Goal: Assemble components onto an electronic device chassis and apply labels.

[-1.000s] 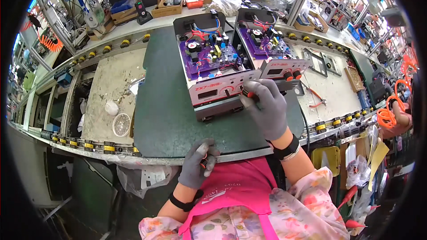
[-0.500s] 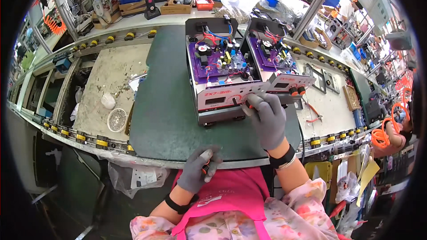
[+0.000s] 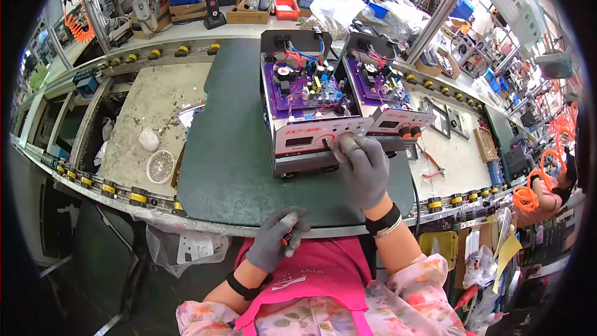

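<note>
Two open-topped electrical units stand side by side on a dark green work surface (image 3: 242, 180). Purple circuit boards and wires fill the left unit (image 3: 305, 90) and the right unit (image 3: 377, 84). My right hand (image 3: 365, 171), gray-gloved, has its fingers pinched together against the left unit's white front panel (image 3: 305, 134), right of a black stem. Whatever those fingertips grip is hidden. Near the front edge, my left hand (image 3: 273, 241) is curled around a small black-and-red knob (image 3: 286, 238). On the right unit's panel sit two black knobs with red caps (image 3: 410, 132).
Red-handled pliers (image 3: 433, 167) lie right of the green surface. At left are a small round tub (image 3: 161, 167) and a white lump (image 3: 148, 140). Roller tracks (image 3: 138, 196) run along both sides. Behind stand a red bin (image 3: 286, 9) and cardboard boxes. Another person (image 3: 547, 193) is far right.
My right hand has shifted slightly left along the left unit's panel, and the red piece seen at its fingers is now hidden. My left hand stays curled around the knob.
</note>
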`<state>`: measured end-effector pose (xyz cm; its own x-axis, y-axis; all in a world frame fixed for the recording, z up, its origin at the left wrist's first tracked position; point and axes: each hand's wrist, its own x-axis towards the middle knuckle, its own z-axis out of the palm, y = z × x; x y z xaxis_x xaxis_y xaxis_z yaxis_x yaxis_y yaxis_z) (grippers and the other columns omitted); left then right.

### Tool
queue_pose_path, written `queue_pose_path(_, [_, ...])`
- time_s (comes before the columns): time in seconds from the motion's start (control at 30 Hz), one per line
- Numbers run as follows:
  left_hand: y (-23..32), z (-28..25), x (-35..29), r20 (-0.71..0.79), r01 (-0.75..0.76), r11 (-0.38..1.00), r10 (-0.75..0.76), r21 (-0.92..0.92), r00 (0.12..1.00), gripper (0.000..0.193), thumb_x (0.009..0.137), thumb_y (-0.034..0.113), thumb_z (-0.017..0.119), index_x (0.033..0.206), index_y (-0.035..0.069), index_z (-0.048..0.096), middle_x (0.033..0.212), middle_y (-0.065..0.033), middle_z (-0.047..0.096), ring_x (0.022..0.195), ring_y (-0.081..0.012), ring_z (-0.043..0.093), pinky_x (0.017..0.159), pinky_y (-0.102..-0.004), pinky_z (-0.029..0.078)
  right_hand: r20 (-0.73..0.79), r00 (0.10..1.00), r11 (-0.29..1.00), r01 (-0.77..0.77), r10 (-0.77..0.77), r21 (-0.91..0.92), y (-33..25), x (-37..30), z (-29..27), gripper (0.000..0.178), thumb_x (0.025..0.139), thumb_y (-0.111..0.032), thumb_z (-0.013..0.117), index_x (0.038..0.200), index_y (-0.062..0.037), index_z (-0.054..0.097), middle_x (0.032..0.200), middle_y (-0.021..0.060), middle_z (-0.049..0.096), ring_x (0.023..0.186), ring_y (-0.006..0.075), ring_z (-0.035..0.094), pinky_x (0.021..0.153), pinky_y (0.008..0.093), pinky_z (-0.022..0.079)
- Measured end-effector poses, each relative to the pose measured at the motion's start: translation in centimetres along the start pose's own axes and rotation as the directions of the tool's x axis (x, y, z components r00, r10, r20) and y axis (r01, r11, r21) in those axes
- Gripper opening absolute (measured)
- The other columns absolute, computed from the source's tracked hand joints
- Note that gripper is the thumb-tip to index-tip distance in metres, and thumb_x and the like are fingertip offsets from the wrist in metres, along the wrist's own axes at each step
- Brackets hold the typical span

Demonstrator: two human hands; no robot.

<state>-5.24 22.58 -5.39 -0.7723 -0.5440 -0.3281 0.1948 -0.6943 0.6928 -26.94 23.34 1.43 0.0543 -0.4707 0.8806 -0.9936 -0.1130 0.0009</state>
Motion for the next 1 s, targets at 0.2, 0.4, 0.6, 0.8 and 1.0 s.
queue_pose_path(0.2, [-0.8,-0.3,-0.5,0.051,0.006,1.0,-0.005,-0.023,0.999,0.038,0.092,0.03,0.054,0.113,-0.002,0.054,0.082,-0.011,0.061,0.048,-0.0102,0.048,0.039,-0.0215,0.036,-0.067,0.994,0.992,-0.078,0.084,0.095,0.1,-0.4,0.4,0.029,0.07,-0.004,0.076,0.096,-0.009,0.065,0.085,0.0055,0.058,0.073,0.0231,0.061,0.061,0.0341,0.051])
queue_pose_path(0.4, [-0.8,0.2,-0.6,0.104,0.054,0.998,-0.052,-0.016,0.993,0.04,0.091,0.032,0.054,0.115,0.0,0.053,0.085,-0.0115,0.061,0.049,-0.0105,0.048,0.036,-0.0215,0.035,0.006,0.992,0.99,-0.124,0.124,0.072,-0.2,0.1,-0.2,0.027,0.072,-0.006,0.075,0.096,-0.0078,0.064,0.087,0.0076,0.058,0.076,0.0262,0.061,0.062,0.036,0.051])
queue_pose_path(0.6, [1.4,0.9,-1.6,0.051,-0.041,0.999,0.04,0.009,0.998,0.06,0.095,0.055,0.038,0.123,0.002,0.049,0.081,-0.0103,0.062,0.048,-0.0101,0.049,0.034,-0.02,0.035,0.313,0.915,0.889,-0.348,0.254,0.298,-3.3,0.3,-4.9,0.041,0.068,-0.013,0.077,0.107,-0.009,0.064,0.092,0.0109,0.06,0.085,0.0304,0.06,0.073,0.0382,0.05])
queue_pose_path(0.8, [1.8,1.5,-1.3,0.135,-0.009,0.998,0.001,0.056,0.991,0.083,0.089,0.072,0.022,0.131,0.003,0.041,0.079,-0.0082,0.058,0.047,-0.0086,0.048,0.036,-0.0188,0.035,0.652,0.741,0.756,-0.332,-0.161,0.564,-7.1,-2.0,-4.2,0.052,0.069,-0.02,0.075,0.116,-0.0096,0.058,0.101,0.0111,0.062,0.096,0.0325,0.059,0.082,0.0411,0.046])
queue_pose_path(1.0, [2.3,1.2,-1.4,0.148,-0.064,0.998,0.068,-0.027,0.987,0.054,0.096,0.043,0.042,0.132,0.002,0.04,0.094,-0.0099,0.059,0.054,-0.0087,0.051,0.039,-0.0194,0.038,0.668,0.743,0.662,-0.477,-0.048,0.578,-5.6,-2.2,-4.5,0.046,0.071,-0.011,0.073,0.114,-0.0086,0.059,0.098,0.0116,0.061,0.089,0.0316,0.059,0.075,0.0399,0.048])
